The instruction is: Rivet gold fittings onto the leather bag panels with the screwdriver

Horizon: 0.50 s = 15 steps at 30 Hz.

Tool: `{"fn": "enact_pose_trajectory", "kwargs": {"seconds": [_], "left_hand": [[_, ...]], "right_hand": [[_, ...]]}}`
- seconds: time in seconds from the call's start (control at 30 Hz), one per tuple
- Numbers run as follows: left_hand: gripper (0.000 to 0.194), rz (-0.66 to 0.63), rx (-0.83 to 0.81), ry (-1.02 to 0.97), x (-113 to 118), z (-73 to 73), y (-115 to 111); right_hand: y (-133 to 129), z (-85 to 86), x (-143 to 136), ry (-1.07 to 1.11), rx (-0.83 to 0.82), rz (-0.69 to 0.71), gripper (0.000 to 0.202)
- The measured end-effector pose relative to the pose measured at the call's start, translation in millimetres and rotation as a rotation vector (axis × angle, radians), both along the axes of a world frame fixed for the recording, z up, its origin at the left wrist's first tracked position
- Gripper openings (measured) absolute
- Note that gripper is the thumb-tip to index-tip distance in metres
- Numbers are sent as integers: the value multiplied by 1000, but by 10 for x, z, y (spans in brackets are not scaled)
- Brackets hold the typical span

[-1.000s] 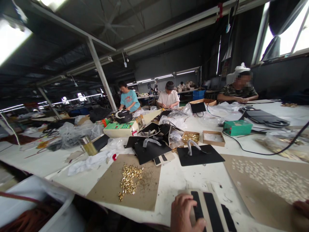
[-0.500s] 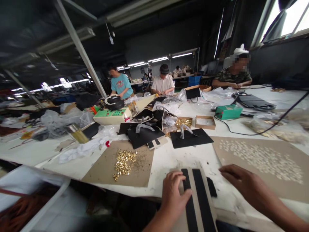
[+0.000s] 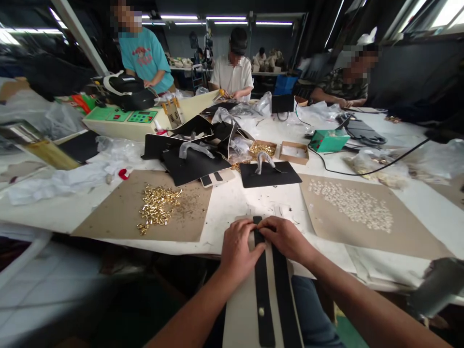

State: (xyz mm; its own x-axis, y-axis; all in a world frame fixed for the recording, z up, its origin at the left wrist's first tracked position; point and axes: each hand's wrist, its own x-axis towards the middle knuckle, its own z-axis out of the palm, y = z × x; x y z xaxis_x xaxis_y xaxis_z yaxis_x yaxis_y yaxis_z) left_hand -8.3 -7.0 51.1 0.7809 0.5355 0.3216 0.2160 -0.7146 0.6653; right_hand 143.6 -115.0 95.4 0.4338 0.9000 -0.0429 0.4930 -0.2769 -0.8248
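Note:
A long beige panel (image 3: pixel 239 309) with two black strips (image 3: pixel 264 295) along it extends from my lap to the table edge. My left hand (image 3: pixel 239 246) grips its far left part, fingers curled near the end and thumb on the left strip. At that strip's far end, my right hand (image 3: pixel 284 239) is closed in a pinch, its fingertips meeting those of the left; whatever lies between them is hidden. A small pale piece (image 3: pixel 261 311) sits on the strip nearer to me. Beyond, a black panel (image 3: pixel 270 175) with a plastic-wrapped handle lies on the table.
Gold metal fittings (image 3: pixel 157 205) lie on brown card at left, small whitish pieces (image 3: pixel 357 205) on another at right. Behind are stacked black panels (image 3: pixel 195 162), small boxes (image 3: pixel 293 152), a green box with cable (image 3: pixel 329 140) and a green-panelled machine (image 3: pixel 119 121). Several people work across the table.
My right hand has moved left from beside the brown card to the panel's far end, joining my left hand. The pale piece on the strip now shows. The view has tilted down.

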Motion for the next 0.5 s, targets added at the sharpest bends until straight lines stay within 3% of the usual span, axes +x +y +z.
{"fn": "enact_pose_trajectory", "kwargs": {"seconds": [0.27,0.5], "left_hand": [[52,-9,-8,1,-16,-2,0],[49,-9,4,6,-11,-24,14]], "right_hand": [[118,-100,28,-129,-108,19,18],[169,52,40,-95,-263,-21,14]]}}
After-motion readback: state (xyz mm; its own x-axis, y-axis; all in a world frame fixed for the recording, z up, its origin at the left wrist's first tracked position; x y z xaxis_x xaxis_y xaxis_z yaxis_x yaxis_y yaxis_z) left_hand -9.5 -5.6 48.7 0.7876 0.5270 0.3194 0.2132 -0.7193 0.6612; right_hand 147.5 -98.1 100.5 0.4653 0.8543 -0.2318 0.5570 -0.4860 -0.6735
